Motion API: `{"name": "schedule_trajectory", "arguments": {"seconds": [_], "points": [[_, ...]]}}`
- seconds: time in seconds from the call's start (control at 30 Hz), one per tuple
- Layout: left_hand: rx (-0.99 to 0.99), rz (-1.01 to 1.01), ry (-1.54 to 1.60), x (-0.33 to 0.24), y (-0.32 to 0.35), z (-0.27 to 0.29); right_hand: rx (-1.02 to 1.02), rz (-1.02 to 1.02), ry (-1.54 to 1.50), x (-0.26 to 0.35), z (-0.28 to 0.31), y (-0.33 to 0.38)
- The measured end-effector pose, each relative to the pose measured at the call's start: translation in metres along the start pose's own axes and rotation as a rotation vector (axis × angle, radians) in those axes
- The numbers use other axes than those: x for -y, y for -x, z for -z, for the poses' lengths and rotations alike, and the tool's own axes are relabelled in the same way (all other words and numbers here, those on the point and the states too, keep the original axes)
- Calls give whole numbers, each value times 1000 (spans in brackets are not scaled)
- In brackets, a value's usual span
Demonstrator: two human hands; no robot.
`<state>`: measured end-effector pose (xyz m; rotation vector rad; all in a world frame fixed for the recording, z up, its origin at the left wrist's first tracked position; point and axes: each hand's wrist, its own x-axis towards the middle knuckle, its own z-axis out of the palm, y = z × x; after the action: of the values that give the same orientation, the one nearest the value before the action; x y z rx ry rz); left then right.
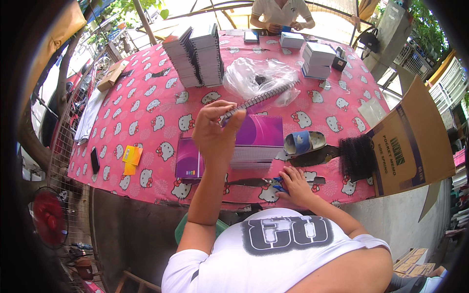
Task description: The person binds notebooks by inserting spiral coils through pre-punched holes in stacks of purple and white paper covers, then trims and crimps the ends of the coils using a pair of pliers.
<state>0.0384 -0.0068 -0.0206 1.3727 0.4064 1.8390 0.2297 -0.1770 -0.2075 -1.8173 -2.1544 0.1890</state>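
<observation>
Raised over the table, my left hand (215, 124) pinches one end of a spiral-bound notebook (266, 95), seen nearly edge-on with its dark wire coil uppermost. My right hand (297, 186) lies low at the near table edge, fingers stretched out beside and partly over blue-handled pliers (277, 187). Whether it touches the handles is hard to tell. Between my hands sits a stack of purple-covered notebooks (261, 134). Another purple notebook (188, 158) lies to its left, partly hidden by my left forearm.
Right of the stack are a blue slipper (304, 143) and a cardboard box (413, 141) with black coils (356, 158) at its mouth. Tall notebook stacks (193, 58), a clear plastic bag (254, 78) and a person (281, 14) are farther back. A phone (95, 160) lies left.
</observation>
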Motion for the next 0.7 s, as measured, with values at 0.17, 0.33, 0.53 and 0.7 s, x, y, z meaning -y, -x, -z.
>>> {"name": "schedule_trajectory", "arguments": {"seconds": [0.17,0.33,0.53,0.7], "points": [[389,-310,-617,-1,41,10,-56,-66,-213,1,13,3],[332,-292,-633,3,62,8,-305,-33,-538,50,120,-24],[285,-304,-607,0,63,6,-472,59,-328,69,144,-53],[301,-354,-586,-4,61,9,266,-235,-1564,41,138,-56]]}}
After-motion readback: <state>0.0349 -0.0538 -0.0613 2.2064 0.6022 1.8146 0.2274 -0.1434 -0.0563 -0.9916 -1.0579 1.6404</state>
